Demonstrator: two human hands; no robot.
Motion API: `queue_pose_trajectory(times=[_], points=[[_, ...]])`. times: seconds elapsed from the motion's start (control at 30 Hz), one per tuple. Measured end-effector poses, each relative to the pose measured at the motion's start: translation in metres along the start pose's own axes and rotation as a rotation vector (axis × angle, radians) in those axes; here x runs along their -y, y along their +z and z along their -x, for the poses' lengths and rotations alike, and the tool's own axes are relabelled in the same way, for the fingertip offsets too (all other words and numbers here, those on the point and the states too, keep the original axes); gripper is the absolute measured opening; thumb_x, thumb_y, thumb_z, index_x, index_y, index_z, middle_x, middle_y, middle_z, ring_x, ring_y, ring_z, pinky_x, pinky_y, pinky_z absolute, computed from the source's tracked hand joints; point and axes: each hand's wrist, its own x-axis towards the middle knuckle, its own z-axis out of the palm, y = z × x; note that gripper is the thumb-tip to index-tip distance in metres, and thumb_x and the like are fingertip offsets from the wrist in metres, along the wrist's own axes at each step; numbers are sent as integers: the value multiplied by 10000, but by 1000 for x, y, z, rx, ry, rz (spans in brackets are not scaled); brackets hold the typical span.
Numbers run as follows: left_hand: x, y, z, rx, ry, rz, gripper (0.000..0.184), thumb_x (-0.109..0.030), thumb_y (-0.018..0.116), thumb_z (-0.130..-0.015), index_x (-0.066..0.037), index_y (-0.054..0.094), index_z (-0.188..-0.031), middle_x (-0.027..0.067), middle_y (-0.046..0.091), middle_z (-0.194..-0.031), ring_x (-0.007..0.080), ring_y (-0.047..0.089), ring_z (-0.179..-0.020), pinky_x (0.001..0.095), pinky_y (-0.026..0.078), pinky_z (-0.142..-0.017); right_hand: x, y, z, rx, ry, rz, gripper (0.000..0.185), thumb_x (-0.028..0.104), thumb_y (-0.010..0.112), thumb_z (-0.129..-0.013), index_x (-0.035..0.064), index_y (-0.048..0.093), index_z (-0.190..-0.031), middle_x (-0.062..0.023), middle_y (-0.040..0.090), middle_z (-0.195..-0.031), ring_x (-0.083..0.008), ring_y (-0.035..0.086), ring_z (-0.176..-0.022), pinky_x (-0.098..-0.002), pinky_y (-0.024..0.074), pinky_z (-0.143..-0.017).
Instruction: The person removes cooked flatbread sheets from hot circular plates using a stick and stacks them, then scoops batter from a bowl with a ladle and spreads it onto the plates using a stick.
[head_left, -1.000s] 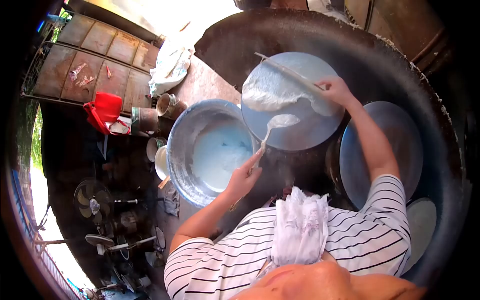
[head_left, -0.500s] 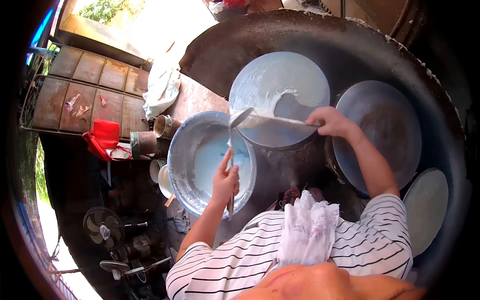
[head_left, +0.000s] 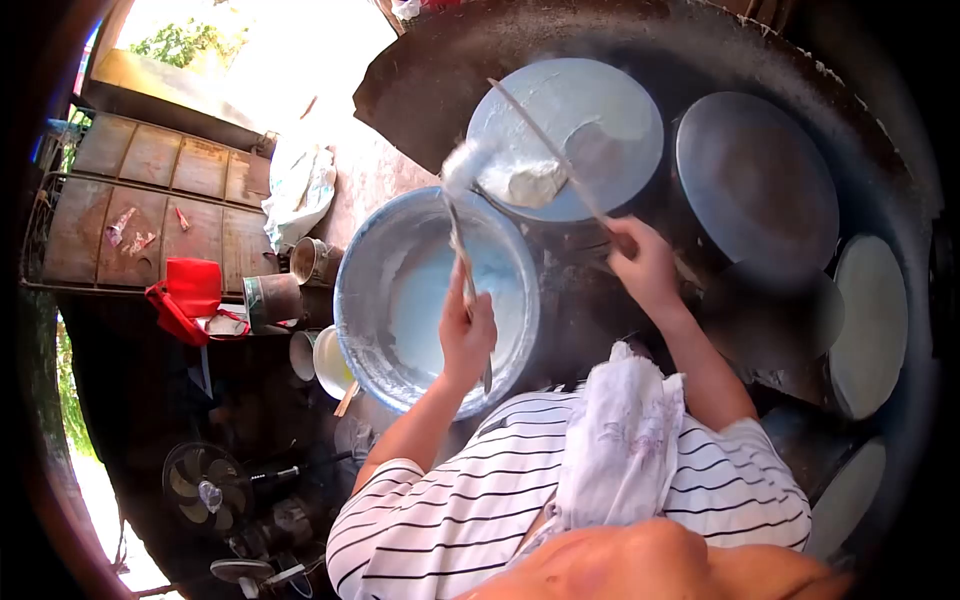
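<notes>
My left hand [head_left: 466, 335] is wrapped round the handle of a ladle [head_left: 463, 168], its bowl smeared by motion above the far rim of a large blue tub [head_left: 353, 340]. Pale, milky liquid [head_left: 425, 310] fills the tub's bottom. In my right hand [head_left: 645, 265] is a long, thin flat stick [head_left: 540, 133], slanting up and left across a round pale cooking surface [head_left: 625, 105]. White batter coats much of that surface, with a thick heap [head_left: 533, 186] at its near left edge. The stick crosses just beside the heap; whether it touches cannot be made out.
A second, darker round surface [head_left: 755, 180] sits to the right, with a pale disc [head_left: 870, 325] beyond it. A curved dark wall [head_left: 420, 95] rings the far side. Small pots [head_left: 272, 303], a red bag [head_left: 190, 295] and a fan [head_left: 205, 490] are at left.
The stick has swung from nearly level to a steep slant pointing up and left. Batter is now heaped at the surface's near left edge. The ladle has shifted slightly, and the view has tilted.
</notes>
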Motion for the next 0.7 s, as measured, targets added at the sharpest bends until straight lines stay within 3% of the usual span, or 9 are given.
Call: queue_pose_trajectory(times=[0.03,0.13,0.23,0.33,0.37,0.43,0.47,0.63,0.7], points=[[-12,-8,-10,-19,52,94,595,-37,462,-942,-114,205,-1473,-46,430,-598,22,359,-421,201,305,-378,-13,52,-7,7,-47,-169,357,-59,546,-730,4,579,-1080,-114,656,-898,-189,626,-785,-299,504,-698],[-26,-37,-19,-12,215,309,602,-74,453,-962,-115,149,-1481,-45,394,-561,25,352,-407,199,304,-357,-5,189,-25,146,356,-548,315,77,567,-869,65,518,-1179,-52,649,-788,-71,514,-520,-246,427,-465],[-30,-80,6,8,212,375,594,-92,431,-972,-170,134,-1481,-18,362,-583,49,307,-373,209,282,-326,-22,273,-25,7,551,-746,331,158,537,-927,177,442,-1244,-27,563,-758,-70,455,-512,-231,398,-419],[-42,-121,29,37,155,413,597,-93,431,-969,-194,140,-1481,-18,364,-586,51,303,-371,207,283,-321,-12,263,19,-58,629,-940,338,222,498,-954,166,410,-1275,-13,490,-813,-67,413,-562,-199,355,-458],[-49,-128,30,46,135,457,598,-92,431,-968,-197,141,-1480,-17,364,-586,50,304,-372,206,282,-321,13,246,47,-89,660,-812,233,207,479,-959,111,512,-1169,-22,517,-785,-120,481,-548,-273,445,-495],[-55,-133,30,72,95,549,598,-89,429,-967,-201,143,-1480,-16,365,-587,49,306,-373,205,281,-321,-30,256,82,-252,110,233,247,167,470,-953,46,558,-1150,-64,582,-863,-215,567,-691,-340,485,-662],[-56,-134,29,95,95,534,597,-91,429,-968,-201,143,-1480,-17,362,-585,48,304,-373,205,281,-322,-53,262,94,-265,346,-1,257,151,470,-946,32,563,-1153,-89,603,-922,-249,577,-784,-360,472,-728],[-44,-118,22,86,115,529,592,-102,431,-971,-203,145,-1479,-19,346,-570,40,297,-372,204,278,-320,25,229,31,-69,693,-716,359,290,501,-955,155,484,-1287,-51,563,-773,-125,469,-484,-272,408,-436],[-42,-113,18,72,89,496,590,-103,430,-972,-203,146,-1479,-21,340,-565,40,295,-371,203,277,-319,21,254,-5,-85,652,-819,356,303,511,-949,213,479,-1291,-16,490,-692,-77,372,-431,-229,321,-379]])
